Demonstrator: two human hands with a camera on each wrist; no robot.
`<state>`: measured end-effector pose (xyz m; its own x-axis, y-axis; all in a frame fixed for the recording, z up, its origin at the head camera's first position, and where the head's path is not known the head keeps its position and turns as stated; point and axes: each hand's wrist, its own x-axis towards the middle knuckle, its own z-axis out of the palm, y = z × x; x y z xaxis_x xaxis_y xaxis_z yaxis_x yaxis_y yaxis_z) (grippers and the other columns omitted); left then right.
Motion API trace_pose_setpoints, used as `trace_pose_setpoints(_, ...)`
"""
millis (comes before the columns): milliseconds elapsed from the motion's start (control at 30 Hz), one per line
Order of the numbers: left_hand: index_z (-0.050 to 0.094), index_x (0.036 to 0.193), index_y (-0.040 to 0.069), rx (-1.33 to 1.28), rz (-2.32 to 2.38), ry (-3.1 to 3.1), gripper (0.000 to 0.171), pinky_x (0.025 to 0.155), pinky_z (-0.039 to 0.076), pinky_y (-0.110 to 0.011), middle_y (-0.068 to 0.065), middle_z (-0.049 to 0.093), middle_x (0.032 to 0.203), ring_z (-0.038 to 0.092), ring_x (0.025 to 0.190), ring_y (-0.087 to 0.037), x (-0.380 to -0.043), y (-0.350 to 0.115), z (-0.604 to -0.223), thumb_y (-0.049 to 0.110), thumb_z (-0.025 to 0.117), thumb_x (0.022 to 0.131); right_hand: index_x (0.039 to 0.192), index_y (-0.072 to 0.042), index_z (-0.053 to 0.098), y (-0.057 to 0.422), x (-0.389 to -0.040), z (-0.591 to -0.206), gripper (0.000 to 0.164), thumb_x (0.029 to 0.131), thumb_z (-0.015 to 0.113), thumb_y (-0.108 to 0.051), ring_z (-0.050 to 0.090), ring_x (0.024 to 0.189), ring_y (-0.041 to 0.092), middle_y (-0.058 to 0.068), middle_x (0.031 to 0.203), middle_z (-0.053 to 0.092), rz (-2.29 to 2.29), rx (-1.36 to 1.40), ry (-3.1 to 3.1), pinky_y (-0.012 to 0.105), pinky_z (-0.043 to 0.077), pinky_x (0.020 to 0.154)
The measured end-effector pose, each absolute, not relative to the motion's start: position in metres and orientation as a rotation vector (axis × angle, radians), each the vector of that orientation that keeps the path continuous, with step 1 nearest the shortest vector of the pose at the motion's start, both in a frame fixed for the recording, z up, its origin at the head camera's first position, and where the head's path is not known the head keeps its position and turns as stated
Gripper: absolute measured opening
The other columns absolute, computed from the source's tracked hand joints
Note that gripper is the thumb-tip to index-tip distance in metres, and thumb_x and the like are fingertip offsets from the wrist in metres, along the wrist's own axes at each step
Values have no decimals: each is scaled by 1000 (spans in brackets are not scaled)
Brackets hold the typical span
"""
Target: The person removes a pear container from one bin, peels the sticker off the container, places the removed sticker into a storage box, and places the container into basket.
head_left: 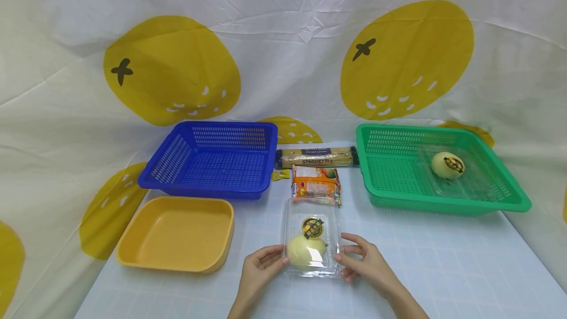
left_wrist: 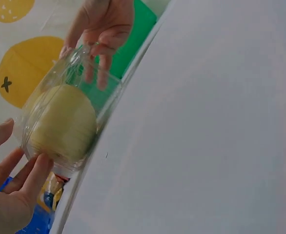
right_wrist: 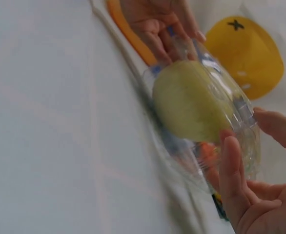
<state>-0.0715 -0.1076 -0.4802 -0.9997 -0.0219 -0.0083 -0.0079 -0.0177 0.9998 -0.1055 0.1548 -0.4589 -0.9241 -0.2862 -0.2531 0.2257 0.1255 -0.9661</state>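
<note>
Both hands are at the near side of the table (head_left: 425,265), with a clear box (head_left: 331,228) held between them. The left hand (head_left: 264,267) has the box's left side, near its close corner, the thumb parted from bent fingers and the tips set against the plastic. The right hand (head_left: 364,262) matches it on the right side, fingers spread a little more, half closed, gripping by thumb and fingertips rather than with the palm. I can't tell whether the bottom of the box touches the table.

Inside sits a pale fruit (head_left: 305,251), toward the near end, with a round dark sticker (head_left: 312,228) on the lid above it.

Off to the left stands the yellow tray (head_left: 177,266), well apart from the left hand. Just past the box lies an orange packet (head_left: 315,181); from the head view the box's far edge overlaps it. Behind the tray is the blue basket (head_left: 221,194), a little yellow sachet (head_left: 280,175) just beside its right side. Over on the right, the green basket (head_left: 447,206) holds a second box (head_left: 474,176) with a second fruit (head_left: 443,165) in it. The spaghetti (head_left: 316,158) lies crosswise between the baskets, beyond the packet. A white cloth (head_left: 288,73) printed with big yellow fruits hangs at the back.
</note>
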Motion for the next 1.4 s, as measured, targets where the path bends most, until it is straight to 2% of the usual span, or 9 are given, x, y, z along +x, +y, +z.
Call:
trace_pose_setpoints(133,65,104,-8,-53,-2099,-2143,34,82,54,-31,-22,65,103,64,93,-20,-78,-103,-476,-1,77,72,142,4,27,157,-107,-459,78,81,72,-14,64,65,24,25,116,56,-1847,-72,2041,39,56,60)
trace_pose_setpoints(300,67,99,-6,-162,-1963,-2045,35,79,55,-37,-22,65,98,61,90,-24,-90,-95,-468,-5,79,67,145,0,23,158,-109,-459,85,78,74,-10,66,79,23,30,125,46,-1863,-94,2053,35,56,67)
trace_pose_setpoints(533,66,99,-9,-268,-1986,-2025,29,82,52,-27,-19,69,91,65,84,-30,-102,-83,-452,-5,76,71,146,-1,19,159,-112,-461,88,77,73,-6,65,83,21,30,126,43,-1896,-158,2001,30,55,70)
trace_pose_setpoints(733,66,103,-10,-424,-2010,-2100,32,87,51,-35,-21,68,99,63,93,-38,-115,-76,-447,-3,75,73,146,0,20,159,-112,-462,87,78,73,-5,65,82,19,28,123,43,-1913,-165,1972,28,54,70)
trace_pose_setpoints(933,67,109,-2,-503,-1853,-2309,37,85,50,-30,-12,70,103,64,96,-28,-128,-72,-444,3,77,74,146,0,20,159,-113,-464,85,79,72,-5,65,82,18,25,120,44,-1928,-184,1952,27,54,69)
trace_pose_setpoints(1100,66,112,-2,-580,-1739,-2402,40,82,50,-29,-12,69,106,63,98,-25,-136,-68,-445,5,76,74,146,1,20,159,-112,-465,85,79,71,-4,65,80,17,26,120,44,-1935,-196,1948,27,54,68)
trace_pose_setpoints(1400,67,113,4,-724,-1519,-2589,42,87,47,-29,-4,66,108,58,101,-18,-147,-63,-441,14,78,74,146,1,19,159,-113,-467,85,79,71,-3,65,79,16,27,120,43,-1939,-210,1943,27,54,68)
